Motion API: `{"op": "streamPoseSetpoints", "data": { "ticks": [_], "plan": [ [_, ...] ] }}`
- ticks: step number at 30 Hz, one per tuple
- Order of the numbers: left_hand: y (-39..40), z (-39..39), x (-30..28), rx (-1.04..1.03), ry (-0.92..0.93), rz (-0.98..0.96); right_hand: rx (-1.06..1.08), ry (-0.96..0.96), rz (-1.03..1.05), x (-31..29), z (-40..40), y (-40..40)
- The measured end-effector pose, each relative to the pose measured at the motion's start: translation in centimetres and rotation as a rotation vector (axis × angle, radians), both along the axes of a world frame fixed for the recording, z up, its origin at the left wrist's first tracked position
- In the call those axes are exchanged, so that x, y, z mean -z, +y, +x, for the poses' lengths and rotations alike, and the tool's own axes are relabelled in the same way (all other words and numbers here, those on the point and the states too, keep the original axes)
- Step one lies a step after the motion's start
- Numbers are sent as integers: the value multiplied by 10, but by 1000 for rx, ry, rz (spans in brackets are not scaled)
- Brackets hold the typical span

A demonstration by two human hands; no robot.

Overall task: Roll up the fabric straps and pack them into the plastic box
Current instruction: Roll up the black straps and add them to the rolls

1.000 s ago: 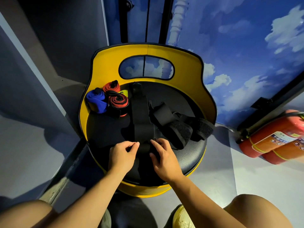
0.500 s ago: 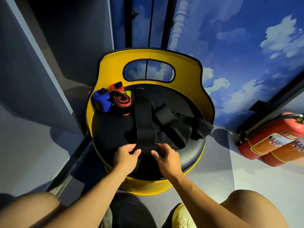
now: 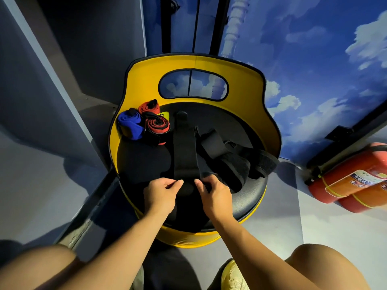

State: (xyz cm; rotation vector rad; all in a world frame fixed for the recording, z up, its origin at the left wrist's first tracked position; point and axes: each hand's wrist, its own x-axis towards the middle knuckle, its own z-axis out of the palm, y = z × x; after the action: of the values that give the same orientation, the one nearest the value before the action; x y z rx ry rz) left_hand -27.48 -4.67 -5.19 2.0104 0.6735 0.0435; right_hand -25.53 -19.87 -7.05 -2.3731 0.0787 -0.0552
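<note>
A long black fabric strap (image 3: pixel 185 151) lies flat down the middle of the black seat of a yellow stool (image 3: pixel 270 130). My left hand (image 3: pixel 162 193) and my right hand (image 3: pixel 213 192) pinch the strap's near end from either side, fingers curled on it. To the right a loose heap of black straps (image 3: pixel 232 162) sprawls over the seat. At the seat's back left sit rolled straps: a blue roll (image 3: pixel 128 125), a red roll (image 3: pixel 147 106) and a red-and-black roll (image 3: pixel 157 129). No plastic box is in view.
A grey wall panel (image 3: pixel 41 101) stands close on the left. Two red fire extinguishers (image 3: pixel 351 181) lie on the floor at right. A blue sky-painted wall (image 3: pixel 314 59) is behind the stool. My knees and a yellow shoe (image 3: pixel 234 277) are at the bottom.
My two hands stay at the near end of the black strap, fingers working it closer together. The view has shifted slightly; the rolls and the heap have not moved.
</note>
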Motion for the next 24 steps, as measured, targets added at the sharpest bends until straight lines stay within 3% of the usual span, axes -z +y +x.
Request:
{"op": "streamPoseSetpoints", "data": {
  "ticks": [3, 10, 15, 18, 24],
  "plan": [
    [-1, -1, 1, 55, 10, 68, -10, -19, -20, 3, -4, -1],
    [7, -12, 8, 218, 99, -38, -194, 54, 92, 0, -21, -7],
    [10, -16, 3, 212, 100, -57, -189, 74, 94, -10, -20, -12],
    [11, -20, -1, 226, 131, 33, -172, 107, 102, -12, -24, -14],
    [12, -9, -7, 211, 180, 108, -178, 125, -69, -16, -11, -7]
  ]
}}
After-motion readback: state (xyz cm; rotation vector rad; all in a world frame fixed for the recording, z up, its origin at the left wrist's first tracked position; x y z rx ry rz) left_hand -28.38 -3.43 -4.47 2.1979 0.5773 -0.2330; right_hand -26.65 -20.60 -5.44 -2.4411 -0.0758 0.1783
